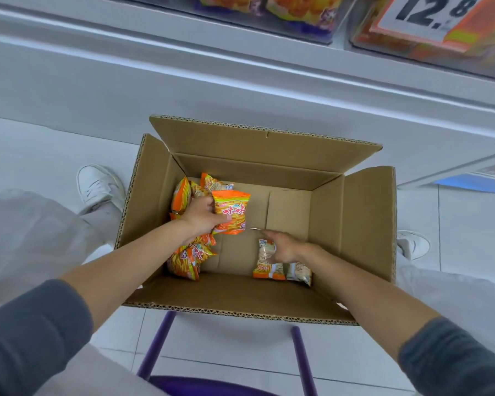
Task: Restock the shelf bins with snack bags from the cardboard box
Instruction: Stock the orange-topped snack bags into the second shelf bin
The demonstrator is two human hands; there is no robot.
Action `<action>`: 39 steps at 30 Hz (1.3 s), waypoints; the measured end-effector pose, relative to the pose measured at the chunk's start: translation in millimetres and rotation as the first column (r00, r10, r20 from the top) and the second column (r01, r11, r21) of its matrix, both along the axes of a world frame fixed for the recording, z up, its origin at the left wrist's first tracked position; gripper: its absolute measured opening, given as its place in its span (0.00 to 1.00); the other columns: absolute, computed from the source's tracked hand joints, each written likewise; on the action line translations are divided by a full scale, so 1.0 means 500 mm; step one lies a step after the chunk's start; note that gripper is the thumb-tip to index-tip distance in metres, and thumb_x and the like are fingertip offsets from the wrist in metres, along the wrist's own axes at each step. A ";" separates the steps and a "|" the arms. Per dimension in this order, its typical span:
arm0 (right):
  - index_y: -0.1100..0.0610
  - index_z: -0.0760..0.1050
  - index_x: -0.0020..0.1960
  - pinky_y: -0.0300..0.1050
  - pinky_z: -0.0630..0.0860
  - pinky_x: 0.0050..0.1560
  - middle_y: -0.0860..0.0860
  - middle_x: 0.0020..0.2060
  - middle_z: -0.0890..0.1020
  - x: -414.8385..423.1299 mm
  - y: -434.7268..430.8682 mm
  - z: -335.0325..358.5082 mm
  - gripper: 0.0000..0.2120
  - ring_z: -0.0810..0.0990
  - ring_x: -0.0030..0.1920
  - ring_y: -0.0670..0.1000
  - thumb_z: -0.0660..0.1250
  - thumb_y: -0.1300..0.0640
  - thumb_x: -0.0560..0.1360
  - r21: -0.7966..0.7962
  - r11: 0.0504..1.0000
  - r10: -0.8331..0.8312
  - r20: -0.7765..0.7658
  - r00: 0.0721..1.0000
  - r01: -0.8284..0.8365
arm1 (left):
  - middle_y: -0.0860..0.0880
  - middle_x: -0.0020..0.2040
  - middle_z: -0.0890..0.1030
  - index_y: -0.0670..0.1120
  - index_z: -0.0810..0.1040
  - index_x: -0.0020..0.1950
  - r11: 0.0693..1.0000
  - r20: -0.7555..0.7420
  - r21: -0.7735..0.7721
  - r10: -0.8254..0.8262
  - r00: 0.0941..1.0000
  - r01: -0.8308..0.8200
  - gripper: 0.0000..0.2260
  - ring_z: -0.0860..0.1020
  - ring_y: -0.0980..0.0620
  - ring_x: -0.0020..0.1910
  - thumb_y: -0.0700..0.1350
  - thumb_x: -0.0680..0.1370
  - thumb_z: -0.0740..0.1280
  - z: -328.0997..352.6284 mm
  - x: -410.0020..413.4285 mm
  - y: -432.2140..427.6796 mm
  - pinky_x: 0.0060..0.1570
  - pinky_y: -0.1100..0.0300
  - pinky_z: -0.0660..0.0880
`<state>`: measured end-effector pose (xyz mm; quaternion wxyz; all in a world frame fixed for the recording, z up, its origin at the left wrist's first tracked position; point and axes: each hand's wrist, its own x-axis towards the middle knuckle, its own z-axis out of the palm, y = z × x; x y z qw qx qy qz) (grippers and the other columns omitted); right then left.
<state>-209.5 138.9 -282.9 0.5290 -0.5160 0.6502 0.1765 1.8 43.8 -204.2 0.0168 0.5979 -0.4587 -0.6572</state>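
Left hand [202,212] gripped an orange snack bag [231,212] low in the cardboard box [355,218], right hand [285,248] touched a pale bag [265,262], grip unclear (light, crushable, slick film: probably pinch the seam).

1. Purple stool [212,387]: seat at the bottom edge, two legs running forward.
2. White tiled floor [226,347]: under the stool's legs.
3. Left white sneaker [99,187]: well ahead and left of the stool.
4. Right white sneaker [412,244]: ahead and right of the stool, partly hidden.
5. Price card [429,15]: reads "12.8", far ahead and right of the stool.
6. Light trousers [26,235]: on both sides of the stool.
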 end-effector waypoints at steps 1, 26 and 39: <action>0.52 0.61 0.76 0.48 0.74 0.63 0.52 0.69 0.72 0.001 0.002 -0.015 0.39 0.73 0.65 0.55 0.74 0.61 0.70 -0.011 0.999 0.043 -0.048 0.998 -0.043 | 0.45 0.64 0.79 0.42 0.73 0.69 1.000 0.003 -0.001 0.003 1.000 -0.003 0.22 0.77 0.46 0.63 0.40 0.76 0.71 -0.005 0.001 0.001 0.58 0.54 0.74; 0.50 0.68 0.60 0.39 0.75 0.54 0.55 0.62 0.72 0.030 -0.090 0.468 0.24 0.75 0.61 0.48 0.71 0.69 0.70 -0.544 0.390 -0.310 0.682 0.662 0.743 | 0.43 0.61 0.80 0.47 0.69 0.70 0.961 -0.495 0.043 0.257 0.830 -0.272 0.20 0.81 0.43 0.57 0.50 0.79 0.66 0.290 -0.112 -0.030 0.54 0.42 0.78; 0.54 0.62 0.70 0.46 0.78 0.49 0.58 0.60 0.78 -0.088 -0.069 0.718 0.31 0.80 0.55 0.57 0.71 0.66 0.73 -0.188 0.429 -0.359 0.862 0.358 0.884 | 0.51 0.60 0.79 0.54 0.67 0.69 0.895 -0.400 -0.443 -0.154 0.904 -0.044 0.24 0.82 0.52 0.53 0.55 0.76 0.69 0.555 -0.207 -0.037 0.51 0.54 0.80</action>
